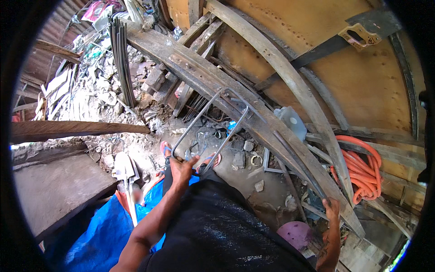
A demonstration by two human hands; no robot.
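My left hand (181, 168) grips a bent steel rod frame (195, 122) low down; its far end lies over a long worn timber beam (165, 56), by a metal fitting on the beam. My right hand (331, 208) is closed round the near end of a straight dark metal bar (300, 165), which runs along the beam's right part. My sandalled feet stand on dusty floor just beyond my left hand.
Rubble (104, 90), upright rods (121, 63), a cut plank (77, 129) and a concrete slab (63, 181) fill the left. Shovels (124, 170) and blue tarp (90, 231) lie below. An orange hose coil (358, 174), white jug (292, 124) and plywood panels are right.
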